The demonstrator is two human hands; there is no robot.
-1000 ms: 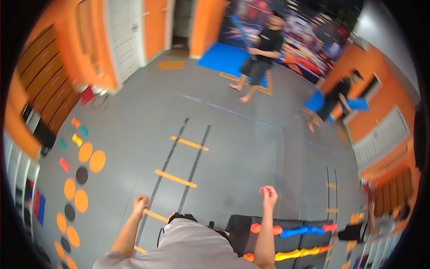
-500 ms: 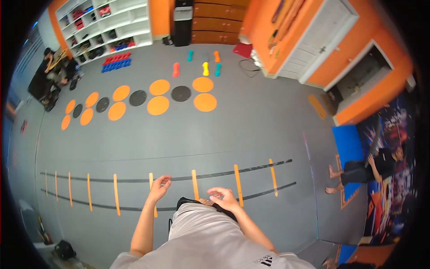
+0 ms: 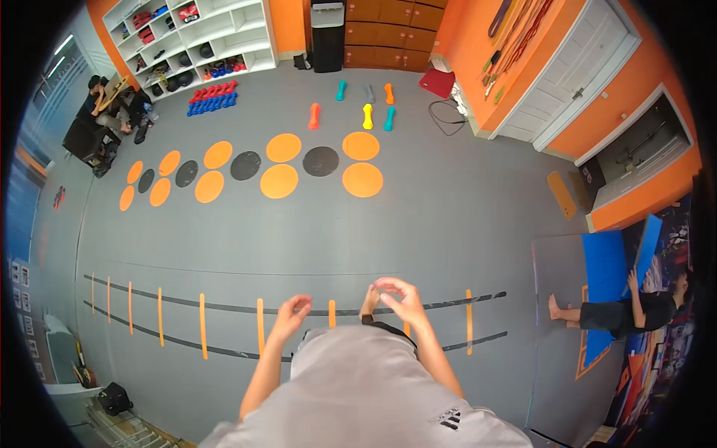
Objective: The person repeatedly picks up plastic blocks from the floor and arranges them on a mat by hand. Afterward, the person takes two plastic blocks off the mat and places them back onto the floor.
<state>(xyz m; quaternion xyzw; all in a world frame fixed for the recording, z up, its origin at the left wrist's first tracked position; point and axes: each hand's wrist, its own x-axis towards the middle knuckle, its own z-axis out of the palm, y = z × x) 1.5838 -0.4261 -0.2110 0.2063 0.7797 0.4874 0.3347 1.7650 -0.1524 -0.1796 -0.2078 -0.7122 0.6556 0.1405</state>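
My left hand hangs in the air in front of my body, its fingers loosely bent and apart, holding nothing. To its right, my right hand is also raised with thumb and fingers spread, and nothing is in it. A bare foot of mine shows just left of the right hand, on the floor. Beneath both hands runs a ladder pattern on the grey floor, made of long black strips and yellow-orange crossbars. My grey shirt hides part of the pattern.
Orange discs and black discs lie ahead in rows, with coloured dumbbells beyond. White shelves stand at the back. A person at right holds a blue panel; another person sits at far left.
My view has shifted, and my right hand is higher and more spread. A foot now shows farther forward on the ladder pattern. The person at right has raised the panel, its blue face showing.
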